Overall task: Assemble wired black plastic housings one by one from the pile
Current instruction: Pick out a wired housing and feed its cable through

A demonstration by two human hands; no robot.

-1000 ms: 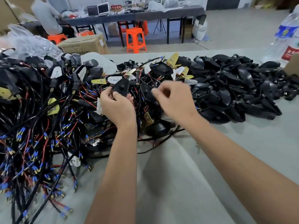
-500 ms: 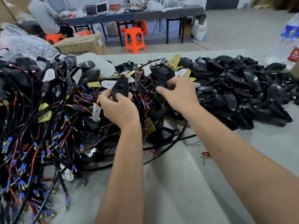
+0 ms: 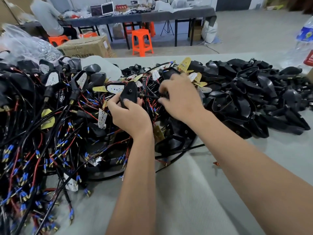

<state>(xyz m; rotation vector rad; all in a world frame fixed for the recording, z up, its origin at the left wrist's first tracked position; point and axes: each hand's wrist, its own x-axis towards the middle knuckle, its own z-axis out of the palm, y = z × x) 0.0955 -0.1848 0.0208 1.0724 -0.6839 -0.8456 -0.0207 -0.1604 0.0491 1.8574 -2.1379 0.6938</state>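
A: How far along is it? Start with the big stuff.

B: The surface (image 3: 194,200) carries two heaps. On the left, the wired pile (image 3: 42,124) — black housings with red and black leads and blue-tipped ends, many with a white or yellow board fitted. On the right, the bare shells (image 3: 254,102), no wires on them. Both heaps are large, so I'd judge a good deal remains, though I can't tell finished units from unfinished ones in the tangle.

A: And the piece in hand?

B: One housing (image 3: 129,94), held up just above the middle of the pile. The left hand (image 3: 130,116) grips its lower edge, thumb in front and fingers curled behind. A cable (image 3: 149,96) runs out of its right side to the right hand (image 3: 179,100), whose fingers pinch it — that hand is blurred, so the grip is a guess in detail.

A: Anything in the way?

B: The leads cross each other everywhere; pulling one unit free will likely drag its neighbours. Further off: a bottle (image 3: 304,39) at the right edge, a carton (image 3: 84,48), an orange stool (image 3: 142,42), and a seated person (image 3: 47,17) at the far table (image 3: 152,16)
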